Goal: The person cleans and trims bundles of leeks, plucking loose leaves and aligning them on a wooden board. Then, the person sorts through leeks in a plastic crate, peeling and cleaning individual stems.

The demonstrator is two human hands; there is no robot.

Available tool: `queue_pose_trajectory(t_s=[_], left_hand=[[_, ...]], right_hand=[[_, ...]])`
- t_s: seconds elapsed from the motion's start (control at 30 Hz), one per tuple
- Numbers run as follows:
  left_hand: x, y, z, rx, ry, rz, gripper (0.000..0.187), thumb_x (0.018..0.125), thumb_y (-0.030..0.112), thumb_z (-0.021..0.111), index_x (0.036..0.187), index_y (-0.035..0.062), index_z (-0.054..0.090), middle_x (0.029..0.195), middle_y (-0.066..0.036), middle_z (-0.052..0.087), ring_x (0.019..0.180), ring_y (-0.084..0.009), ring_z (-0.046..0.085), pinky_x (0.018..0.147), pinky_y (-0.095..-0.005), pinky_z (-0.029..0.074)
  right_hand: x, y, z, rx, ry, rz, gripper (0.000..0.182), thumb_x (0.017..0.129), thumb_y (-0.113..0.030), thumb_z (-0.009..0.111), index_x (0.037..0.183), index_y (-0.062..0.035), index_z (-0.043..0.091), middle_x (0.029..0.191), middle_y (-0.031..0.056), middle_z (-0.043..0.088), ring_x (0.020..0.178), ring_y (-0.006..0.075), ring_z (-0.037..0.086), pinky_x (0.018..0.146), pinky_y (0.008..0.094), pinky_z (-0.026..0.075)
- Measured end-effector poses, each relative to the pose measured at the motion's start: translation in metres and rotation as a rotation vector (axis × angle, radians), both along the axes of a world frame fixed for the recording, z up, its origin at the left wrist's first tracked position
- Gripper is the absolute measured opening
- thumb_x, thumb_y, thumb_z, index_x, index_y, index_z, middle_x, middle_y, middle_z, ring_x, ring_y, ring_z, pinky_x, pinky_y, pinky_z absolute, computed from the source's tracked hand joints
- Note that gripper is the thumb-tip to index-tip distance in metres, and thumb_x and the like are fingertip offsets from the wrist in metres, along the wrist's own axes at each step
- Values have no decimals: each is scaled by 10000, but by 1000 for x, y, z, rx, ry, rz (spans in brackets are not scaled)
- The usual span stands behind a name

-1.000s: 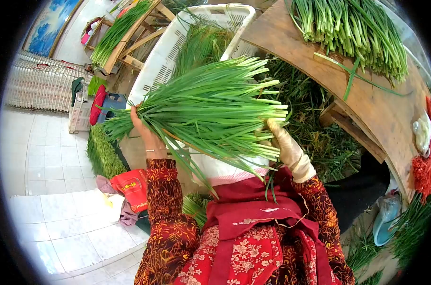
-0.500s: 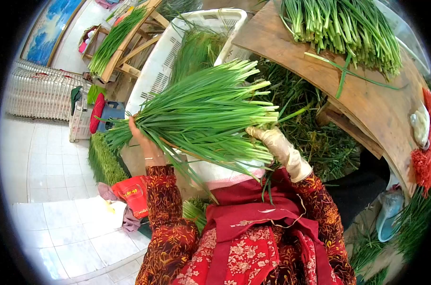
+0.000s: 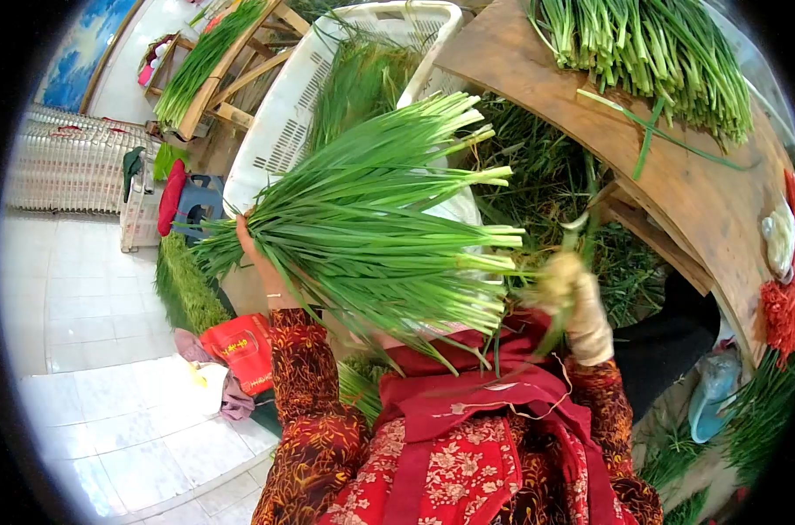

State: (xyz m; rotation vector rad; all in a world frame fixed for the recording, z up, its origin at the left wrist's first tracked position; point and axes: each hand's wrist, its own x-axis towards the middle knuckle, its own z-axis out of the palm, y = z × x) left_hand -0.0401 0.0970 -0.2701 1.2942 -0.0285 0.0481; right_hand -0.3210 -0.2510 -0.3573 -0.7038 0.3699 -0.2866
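Note:
My left hand (image 3: 259,261) is closed round the leafy end of a large bunch of garlic chives (image 3: 371,210). The bunch fans out to the right over my lap, with its pale cut stems separated into several clumps. Just beyond those stem ends is my right hand (image 3: 573,293), in a cream glove and smeared by motion. A blurred pale-green chive stalk (image 3: 552,334) hangs from its closed fingers, and another light streak shows above it. The exact finger positions are not clear.
A white plastic crate (image 3: 275,144) holding loose greens stands ahead. On the right, a wooden board (image 3: 669,188) carries a chive pile (image 3: 651,61) and red ties (image 3: 783,315). Discarded leaves (image 3: 538,157) lie beneath it. A red bag (image 3: 240,350) sits at left.
My right hand has moved right, away from the stem ends, with a stalk trailing from it. The bunch in my left hand has spread into more separate clumps.

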Motion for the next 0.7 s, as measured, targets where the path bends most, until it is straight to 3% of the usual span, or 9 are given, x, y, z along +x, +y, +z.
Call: queue_pose_trajectory(t_s=[0.07, 0.13, 0.2, 0.27, 0.33, 0.4, 0.53, 0.6, 0.7], left_hand=[[-26, -26, 22, -68, 102, 77, 417, 923, 350, 350, 1213, 53, 392, 1096, -109, 522, 937, -215, 536, 795, -352, 479], [-9, -2, -2, -104, 102, -15, 427, 931, 317, 357, 1290, 96, 292, 1161, -112, 478, 974, -216, 519, 830, -348, 467], [-29, -24, 14, 151, -17, 77, 423, 918, 392, 358, 1209, 87, 392, 1131, -92, 506, 965, -198, 519, 844, -350, 444], [-33, -32, 24, 5, 103, 106, 410, 922, 388, 349, 1204, 95, 398, 1125, -91, 508, 954, -199, 523, 831, -340, 450], [-31, -33, 23, 6, 21, 137, 412, 926, 382, 342, 1175, 62, 417, 1079, -83, 529, 928, -197, 531, 827, -327, 453], [-10, -5, 7, -20, -29, 50, 429, 925, 319, 375, 1303, 139, 279, 1153, -111, 479, 956, -212, 527, 807, -328, 471], [1, -3, 3, -50, -73, -1, 372, 922, 390, 355, 1116, 89, 456, 1000, -82, 558, 866, -180, 554, 791, -331, 468], [-8, -15, 14, 0, -122, 17, 374, 920, 397, 362, 1118, 93, 450, 1010, -71, 555, 866, -181, 553, 796, -315, 464], [-11, -23, 27, -209, 41, -30, 373, 924, 395, 359, 1120, 91, 452, 1047, -50, 540, 887, -174, 543, 795, -309, 459]], right_hand=[[-12, -30, -27, 453, -138, -158, 216, 883, -306, 501, 796, -109, 502, 591, -48, 445, 459, 49, 398, 419, 179, 367], [-3, -33, -38, 131, 220, -111, 150, 890, -228, 497, 845, -88, 527, 678, -7, 540, 533, 81, 478, 490, 195, 420], [32, -8, 12, -23, 314, 158, 286, 844, -257, 567, 1031, -41, 553, 902, 69, 612, 706, 128, 556, 589, 242, 459], [59, 2, 32, -311, 227, 614, 466, 797, -327, 621, 1128, -12, 529, 1025, 76, 592, 890, 144, 568, 761, 271, 454], [88, 28, 29, -254, -132, 530, 534, 785, -363, 625, 1160, -2, 506, 1026, 72, 594, 867, 142, 569, 771, 260, 450], [96, 36, 43, 105, -57, 516, 549, 791, -373, 618, 1180, -7, 493, 1023, 68, 600, 853, 140, 567, 772, 248, 444], [92, 34, 55, -42, -97, 498, 523, 768, -341, 644, 1153, -23, 489, 893, 40, 593, 761, 94, 545, 678, 229, 440], [80, 35, 37, -60, -172, 409, 354, 766, -313, 642, 997, -69, 530, 574, -64, 423, 514, 48, 391, 512, 184, 343], [42, 15, 22, 45, -8, 428, 248, 805, -271, 607, 965, -94, 539, 568, -82, 432, 460, 34, 384, 440, 176, 342]])
